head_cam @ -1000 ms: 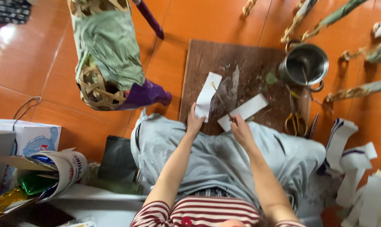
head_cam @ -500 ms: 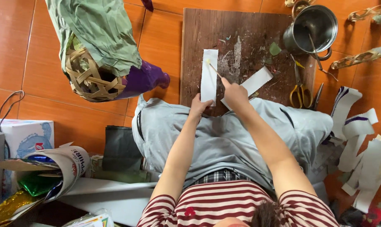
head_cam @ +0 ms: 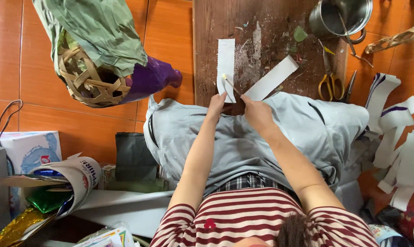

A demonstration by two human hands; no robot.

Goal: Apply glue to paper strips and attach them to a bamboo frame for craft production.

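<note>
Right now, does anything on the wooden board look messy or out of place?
Yes. The wooden board is smeared with pale dried patches and small scraps around the upright paper strip. A second strip lies askew beside it. The right hand holds a thin stick over the first strip.

We see a home craft corner: orange floor tiles (head_cam: 170, 36), a glue-smeared wooden board (head_cam: 262, 27), scissors (head_cam: 329, 81) and paper strips (head_cam: 394, 137) (piled at one side).

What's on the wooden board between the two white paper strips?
In the head view, only smeared, scratched board lies between the upright white paper strip and the slanted white paper strip.
</note>
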